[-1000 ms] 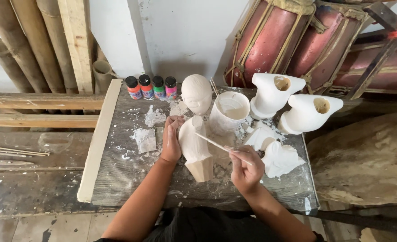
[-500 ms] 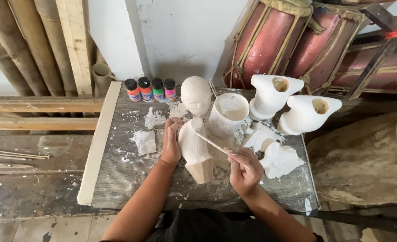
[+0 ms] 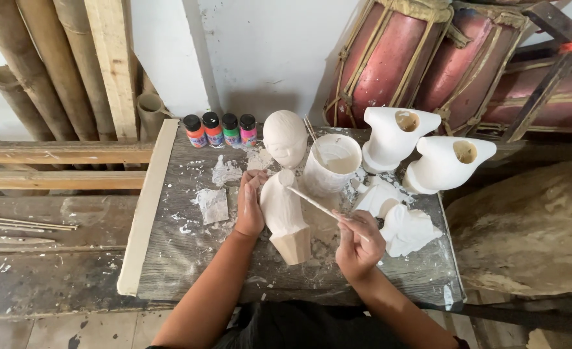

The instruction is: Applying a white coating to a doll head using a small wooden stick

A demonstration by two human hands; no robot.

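Note:
My left hand [image 3: 249, 205] grips the left side of a small carved figure [image 3: 284, 216], white on top with a bare wooden base, lying tilted on the grey work board [image 3: 189, 258]. My right hand [image 3: 358, 242] pinches a thin paintbrush [image 3: 312, 201] whose tip touches the figure's upper part. Just behind the brush stands a white-coated cup of paint [image 3: 332, 165] with sticks in it. A white sculpted head [image 3: 285, 137] stands behind the figure.
Several small paint bottles [image 3: 220, 130] line the board's back edge. Two white torso-shaped pieces [image 3: 421, 150] stand at the back right, smaller white pieces [image 3: 402, 226] lie in front of them. Bamboo poles [image 3: 40, 64] and planks lean at left, red drums [image 3: 428, 58] behind.
The brush tip has shifted slightly along the figure's upper part; both hands stay in nearly the same place.

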